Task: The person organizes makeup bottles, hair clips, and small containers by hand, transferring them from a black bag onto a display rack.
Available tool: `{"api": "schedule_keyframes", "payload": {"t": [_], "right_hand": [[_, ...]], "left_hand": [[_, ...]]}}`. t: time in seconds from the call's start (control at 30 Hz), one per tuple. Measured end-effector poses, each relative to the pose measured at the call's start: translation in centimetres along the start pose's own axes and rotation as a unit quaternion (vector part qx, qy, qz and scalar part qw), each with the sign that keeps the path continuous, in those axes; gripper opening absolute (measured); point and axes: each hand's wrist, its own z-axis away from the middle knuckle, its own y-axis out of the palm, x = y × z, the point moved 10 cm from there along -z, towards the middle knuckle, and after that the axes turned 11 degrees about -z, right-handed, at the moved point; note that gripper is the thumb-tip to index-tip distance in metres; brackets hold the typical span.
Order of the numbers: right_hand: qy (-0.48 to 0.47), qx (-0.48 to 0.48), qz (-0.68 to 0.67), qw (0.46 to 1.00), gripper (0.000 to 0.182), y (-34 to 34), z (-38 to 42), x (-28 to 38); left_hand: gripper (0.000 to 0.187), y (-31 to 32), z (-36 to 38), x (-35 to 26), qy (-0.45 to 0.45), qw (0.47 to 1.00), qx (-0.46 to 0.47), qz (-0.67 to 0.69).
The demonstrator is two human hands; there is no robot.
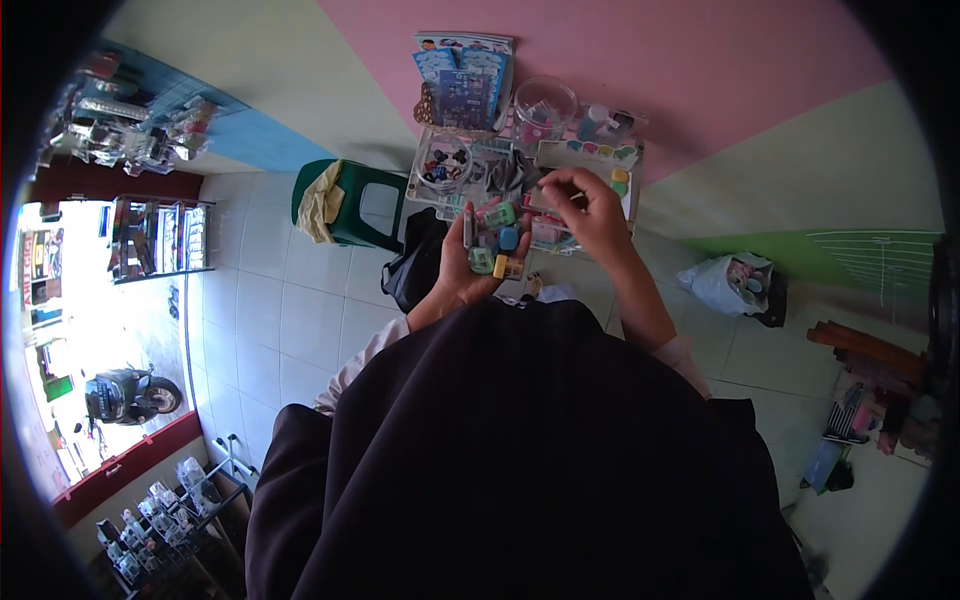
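My left hand (458, 272) is cupped palm up in front of me, holding several small coloured plastic pieces. Among them are a blue piece (508, 238), a green one (481, 261) and a yellow one (499, 266). To its right, my right hand (592, 208) hovers over a white box (634, 205) with thumb and fingertips pinched together; whatever lies between them is too small to tell. Yellow and green pieces (619, 180) sit at the box's right end. A crumpled grey item (511, 173) lies between the box and a round clear container (446, 165) of dark bits.
Books (470, 88) and a clear tub (541, 108) stand against the wall. A green plastic stool (346, 190) with a cream cloth (320, 205) is at left, a black bag (418, 262) beside it. At right, a filled plastic bag (728, 285) rests on the floor.
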Motion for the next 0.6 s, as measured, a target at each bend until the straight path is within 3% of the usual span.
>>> {"api": "schedule_keyframes", "payload": {"t": [0.03,0.13,0.17,0.27,0.4,0.6], "right_hand": [[-0.003,0.053,0.005,0.999,0.018,1.2,0.5,1.0],[-0.142,0.129,0.120,0.974,0.024,3.9,1.7,4.7],[-0.133,0.181,0.146,0.963,0.026,5.0,2.0,4.9],[-0.175,0.216,0.226,0.934,0.027,7.2,3.4,4.2],[-0.141,0.257,0.216,0.931,0.025,8.6,5.1,2.3],[-0.131,0.262,0.152,0.944,0.021,8.5,7.3,1.9]], "left_hand": [[0.037,0.1,0.0,0.2,0.001,1.000,-0.004,-0.021],[0.040,-0.3,-0.3,1.5,-0.039,0.998,0.023,-0.039],[0.040,0.4,-0.1,2.0,-0.037,0.996,0.007,-0.077],[0.038,0.3,0.3,3.2,-0.069,0.994,0.059,-0.058],[0.033,-1.8,1.7,5.4,-0.123,0.989,0.045,-0.065],[0.035,-3.8,3.3,6.5,-0.124,0.990,0.046,-0.049]]}}
